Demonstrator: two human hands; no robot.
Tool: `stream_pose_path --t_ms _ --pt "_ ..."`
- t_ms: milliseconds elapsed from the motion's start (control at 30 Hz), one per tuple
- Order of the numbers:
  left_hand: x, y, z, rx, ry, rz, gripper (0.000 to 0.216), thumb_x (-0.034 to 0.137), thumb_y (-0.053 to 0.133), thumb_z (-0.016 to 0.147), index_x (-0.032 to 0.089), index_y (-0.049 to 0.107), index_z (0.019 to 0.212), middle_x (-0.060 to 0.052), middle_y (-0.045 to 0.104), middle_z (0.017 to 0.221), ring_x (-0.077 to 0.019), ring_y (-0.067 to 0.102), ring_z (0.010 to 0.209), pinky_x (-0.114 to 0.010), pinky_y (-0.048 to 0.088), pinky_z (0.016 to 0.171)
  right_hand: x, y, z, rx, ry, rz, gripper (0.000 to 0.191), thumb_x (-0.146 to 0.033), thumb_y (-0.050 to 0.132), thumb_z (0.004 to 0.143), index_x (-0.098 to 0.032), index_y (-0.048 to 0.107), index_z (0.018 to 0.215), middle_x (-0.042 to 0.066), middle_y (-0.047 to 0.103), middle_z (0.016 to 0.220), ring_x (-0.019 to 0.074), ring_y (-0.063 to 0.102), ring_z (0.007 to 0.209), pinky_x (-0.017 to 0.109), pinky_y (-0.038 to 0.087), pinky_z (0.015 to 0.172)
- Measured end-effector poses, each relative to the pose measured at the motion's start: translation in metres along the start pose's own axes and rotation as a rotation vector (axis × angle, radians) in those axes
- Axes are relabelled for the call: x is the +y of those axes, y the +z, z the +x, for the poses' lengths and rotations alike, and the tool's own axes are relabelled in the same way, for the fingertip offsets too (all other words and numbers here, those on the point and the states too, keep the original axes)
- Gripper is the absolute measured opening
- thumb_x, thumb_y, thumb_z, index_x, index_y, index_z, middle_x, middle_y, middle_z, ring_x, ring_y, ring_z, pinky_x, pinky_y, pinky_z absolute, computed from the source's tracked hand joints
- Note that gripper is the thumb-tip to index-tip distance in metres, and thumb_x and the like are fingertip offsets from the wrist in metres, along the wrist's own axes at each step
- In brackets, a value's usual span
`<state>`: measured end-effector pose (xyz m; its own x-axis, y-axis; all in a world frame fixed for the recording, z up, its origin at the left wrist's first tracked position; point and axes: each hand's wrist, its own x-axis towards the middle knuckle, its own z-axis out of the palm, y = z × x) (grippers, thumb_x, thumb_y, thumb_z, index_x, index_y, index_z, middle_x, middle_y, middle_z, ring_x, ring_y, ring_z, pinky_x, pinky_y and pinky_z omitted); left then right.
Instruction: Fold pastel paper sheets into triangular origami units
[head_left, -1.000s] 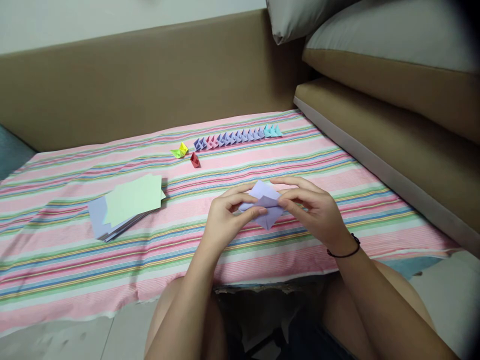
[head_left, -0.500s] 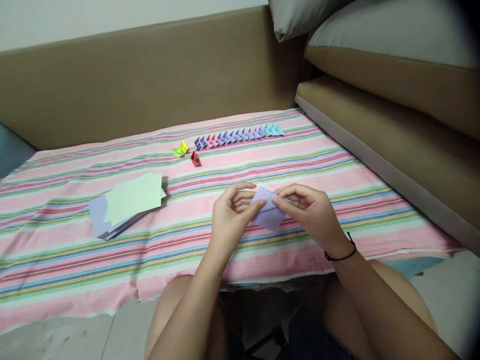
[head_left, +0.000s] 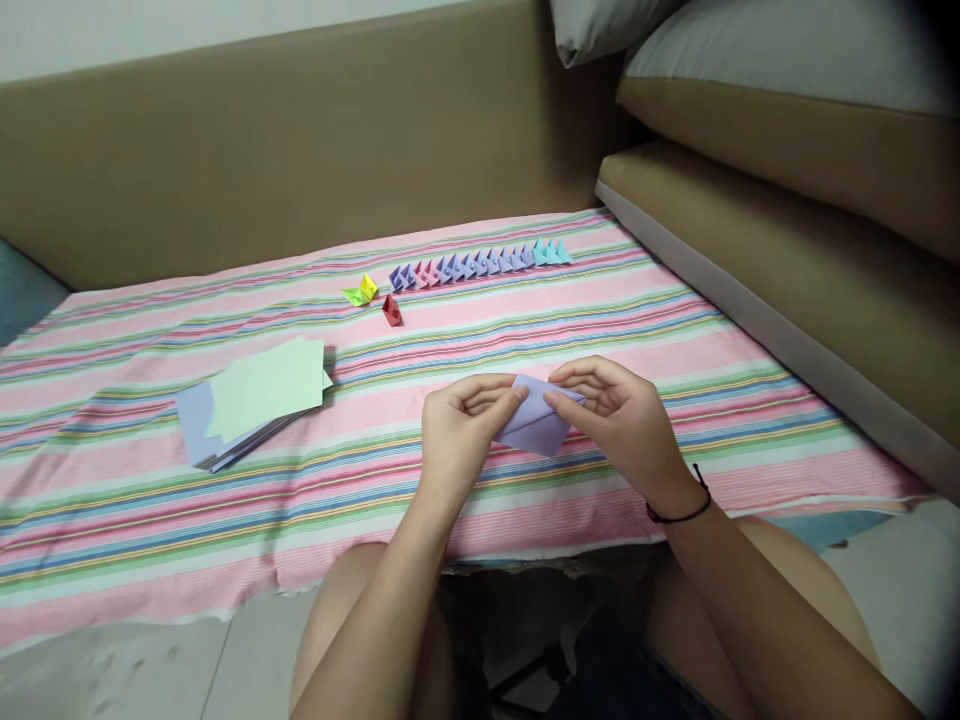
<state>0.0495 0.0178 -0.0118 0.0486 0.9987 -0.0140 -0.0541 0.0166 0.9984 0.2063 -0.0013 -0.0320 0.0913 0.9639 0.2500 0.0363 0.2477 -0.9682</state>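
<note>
A folded piece of lilac paper (head_left: 537,425) is held just above the striped cloth (head_left: 112,520), pinched between both hands. My left hand (head_left: 457,430) grips its left edge with thumb and fingers closed. My right hand (head_left: 622,420), with a black band on the wrist, pinches its upper right edge. Part of the paper is hidden behind my fingers.
A stack of pale green and lilac paper sheets (head_left: 255,400) lies to the left. A row of several small folded paper boats (head_left: 480,265) runs along the far side, with a yellow one (head_left: 360,292) and a red one (head_left: 391,311) apart. Brown cushions (head_left: 787,250) rise at right.
The lilac paper has been folded flatter and more compact. Both hands have drawn closer together and their fingers have closed along its upper edge.
</note>
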Motion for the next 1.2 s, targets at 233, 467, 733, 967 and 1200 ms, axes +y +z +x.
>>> stream_pose_path --t_ms 233,467,733,967,1200 --pt "0.001 0.000 -0.001 0.014 0.017 0.031 0.023 0.033 0.076 0.063 0.015 0.073 0.077 -0.005 0.072 0.069 -0.0182 0.066 0.063 -0.024 0.049 0.052 0.000 0.000 0.000 0.003 0.010 0.014 0.019 -0.028 0.070 0.074 -0.020 0.063 0.090 0.004 0.065 0.091 0.0174 0.063 0.088 0.028 0.052 0.073" --pt "0.001 0.000 0.000 0.019 0.007 0.017 0.023 0.035 0.077 0.062 0.016 0.073 0.074 -0.005 0.072 0.068 -0.0182 0.065 0.062 -0.024 0.047 0.051 0.000 0.002 -0.001 -0.003 0.003 0.017 0.019 -0.028 0.069 0.075 -0.020 0.062 0.090 0.005 0.066 0.093 0.0183 0.063 0.089 0.028 0.053 0.073" --pt "-0.002 -0.001 0.001 0.033 -0.041 -0.040 0.023 0.034 0.077 0.062 0.016 0.074 0.076 -0.004 0.071 0.065 -0.0153 0.062 0.057 -0.024 0.046 0.050 -0.001 0.001 0.000 -0.008 0.116 0.120 0.034 -0.033 0.071 0.073 -0.023 0.059 0.103 0.002 0.067 0.090 0.0157 0.062 0.078 0.025 0.049 0.060" --pt "-0.007 0.000 0.004 0.099 -0.047 -0.099 0.024 0.034 0.076 0.063 0.016 0.074 0.078 -0.001 0.070 0.066 -0.0097 0.056 0.054 -0.021 0.042 0.049 0.004 0.018 -0.005 -0.085 0.312 0.306 0.037 -0.033 0.076 0.066 -0.020 0.061 0.098 0.003 0.069 0.092 0.0192 0.064 0.084 0.031 0.051 0.071" --pt "-0.007 0.001 0.003 0.107 -0.036 -0.072 0.023 0.034 0.076 0.063 0.016 0.074 0.077 -0.002 0.069 0.066 -0.0096 0.055 0.054 -0.022 0.043 0.051 0.003 0.028 -0.008 0.016 0.317 0.336 0.036 -0.032 0.076 0.065 -0.019 0.062 0.095 0.003 0.069 0.094 0.0201 0.064 0.087 0.034 0.051 0.077"
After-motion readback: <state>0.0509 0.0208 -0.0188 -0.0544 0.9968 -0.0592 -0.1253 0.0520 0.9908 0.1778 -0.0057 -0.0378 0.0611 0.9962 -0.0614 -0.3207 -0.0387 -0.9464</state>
